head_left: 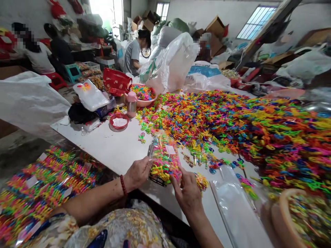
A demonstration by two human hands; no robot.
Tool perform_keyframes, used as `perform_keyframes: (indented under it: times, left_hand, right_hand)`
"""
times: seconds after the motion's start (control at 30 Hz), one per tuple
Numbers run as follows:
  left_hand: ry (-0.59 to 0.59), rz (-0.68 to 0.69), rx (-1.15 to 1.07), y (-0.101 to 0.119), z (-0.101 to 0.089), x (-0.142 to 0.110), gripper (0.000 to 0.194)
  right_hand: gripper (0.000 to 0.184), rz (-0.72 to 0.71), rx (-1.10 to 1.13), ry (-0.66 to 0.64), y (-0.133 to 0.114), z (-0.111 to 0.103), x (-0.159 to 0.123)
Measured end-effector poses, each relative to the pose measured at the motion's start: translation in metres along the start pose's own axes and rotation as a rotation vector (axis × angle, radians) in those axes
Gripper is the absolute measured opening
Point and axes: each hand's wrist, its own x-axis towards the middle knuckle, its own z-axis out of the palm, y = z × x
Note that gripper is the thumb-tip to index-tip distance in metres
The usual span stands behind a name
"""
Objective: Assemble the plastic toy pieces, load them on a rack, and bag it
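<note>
A transparent plastic bag [162,156] filled with small bright plastic toys is held up over the white table, a small white paper slip showing inside it. My left hand [138,173], with a red bead bracelet at the wrist, is closed on the bag's left edge. On the lower right side, my right hand [189,193] grips the same bag between thumb and fingers. Something black and slatted shows at the bag's lower end; I cannot tell what it is. Just right of my right hand lie a few loose toys [201,181] and a stack of flat transparent bags [239,203].
A large heap of colourful plastic toys [232,120] covers the table's [103,143] far and right side. A red basket [119,122] with paper slips stands beside a pink-lidded bottle [131,104]. Filled bags [51,182] lie low at left. A tub [287,217] stands at right; several people work behind.
</note>
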Motion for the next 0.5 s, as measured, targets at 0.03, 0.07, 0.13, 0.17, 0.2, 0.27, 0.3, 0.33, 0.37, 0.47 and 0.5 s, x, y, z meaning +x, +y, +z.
perform_keyframes:
  times: [0.03, 0.07, 0.13, 0.17, 0.2, 0.27, 0.3, 0.33, 0.37, 0.47, 0.5]
  left_hand:
    - [0.005, 0.002, 0.024, -0.001, 0.0, 0.001, 0.036]
    - [0.014, 0.01, 0.062, -0.002, -0.001, 0.001, 0.036]
    - [0.037, 0.031, 0.166, -0.006, -0.004, 0.001, 0.033]
    - [0.049, 0.038, 0.221, -0.009, -0.007, 0.002, 0.032]
    - [0.06, 0.042, 0.27, -0.011, -0.011, 0.003, 0.03]
    - [0.066, 0.058, 0.332, -0.012, -0.022, 0.011, 0.026]
    - [0.063, 0.07, 0.343, -0.011, -0.03, 0.017, 0.026]
    - [0.06, 0.085, 0.348, -0.008, -0.038, 0.025, 0.027]
    - [0.06, 0.099, 0.35, -0.004, -0.047, 0.035, 0.027]
    - [0.137, 0.107, 0.357, 0.014, -0.079, 0.072, 0.026]
    - [0.195, 0.117, 0.333, 0.022, -0.09, 0.084, 0.026]
  right_hand:
    - [0.029, -0.043, -0.049, -0.005, 0.001, 0.0, 0.003]
    - [0.026, -0.09, -0.102, -0.013, 0.002, 0.0, 0.005]
    - [0.027, -0.185, -0.222, -0.022, 0.002, -0.001, 0.011]
    - [0.029, -0.224, -0.274, -0.02, 0.001, -0.003, 0.016]
    - [0.03, -0.252, -0.31, -0.018, -0.001, -0.005, 0.023]
    - [0.031, -0.292, -0.339, -0.014, -0.007, -0.011, 0.045]
    - [0.032, -0.303, -0.344, -0.014, -0.01, -0.014, 0.058]
    - [0.032, -0.314, -0.353, -0.015, -0.013, -0.019, 0.074]
    - [0.032, -0.326, -0.369, -0.013, -0.016, -0.023, 0.091]
    - [0.027, -0.356, -0.442, 0.033, -0.024, -0.042, 0.143]
    - [0.026, -0.35, -0.469, 0.063, -0.027, -0.05, 0.161]
